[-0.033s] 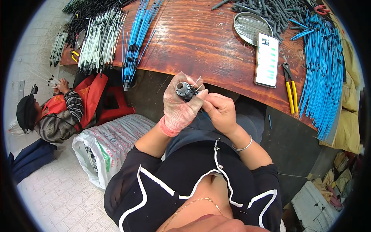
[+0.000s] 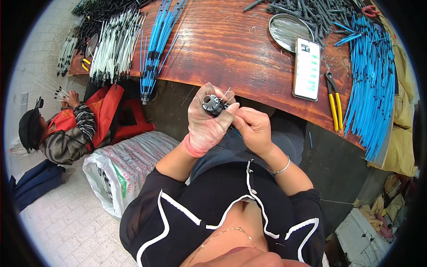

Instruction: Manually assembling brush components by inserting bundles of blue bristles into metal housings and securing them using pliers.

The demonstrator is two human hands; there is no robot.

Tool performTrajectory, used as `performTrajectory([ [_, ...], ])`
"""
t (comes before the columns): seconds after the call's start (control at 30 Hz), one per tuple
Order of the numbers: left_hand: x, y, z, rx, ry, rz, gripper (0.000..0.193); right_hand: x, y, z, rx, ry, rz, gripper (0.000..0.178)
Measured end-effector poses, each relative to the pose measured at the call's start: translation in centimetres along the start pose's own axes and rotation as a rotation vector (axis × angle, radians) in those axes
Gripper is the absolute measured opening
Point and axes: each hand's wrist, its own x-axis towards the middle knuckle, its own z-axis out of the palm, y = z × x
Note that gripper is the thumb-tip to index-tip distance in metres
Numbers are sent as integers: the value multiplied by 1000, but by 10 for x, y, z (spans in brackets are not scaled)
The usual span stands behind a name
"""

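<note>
In front of my body, at the table's near edge, my gloved left hand (image 2: pixel 205 118) is closed around a dark grey ribbed tube-shaped part (image 2: pixel 212 105). Its round hollow end faces up. A thin pale wire (image 2: pixel 227 95) sticks out beside it, near my left fingertips. My bare right hand (image 2: pixel 254 129) presses thumb and fingers together against the part's right side, touching the left fingertips. What the right fingers pinch is hidden; a bit of blue shows just below them.
Across the wooden table (image 2: pixel 222 49) lie blue rods (image 2: pixel 371 84), white rods (image 2: pixel 116 46), a round metal tray (image 2: pixel 291 32), a phone (image 2: pixel 307 69) and yellow-handled pliers (image 2: pixel 334 100). A seated co-worker (image 2: pixel 73 127) handles thin rods at the left. Beside me stands a white sack (image 2: pixel 129 164).
</note>
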Motion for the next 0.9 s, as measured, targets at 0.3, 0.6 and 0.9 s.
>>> performTrajectory([
  [0.3, 2, 5, -8, 9, -91, 2, 27, -4, -3, 2, -24, 10, 9, 12],
  [0.6, 7, 17, -8, -88, -226, -83, 28, -7, -2, -7, -9, -52, 54, 13],
  [0.9, 9, 11, -12, -203, -98, -86, 26, 1, -16, -13, -315, -60, -110, 9],
])
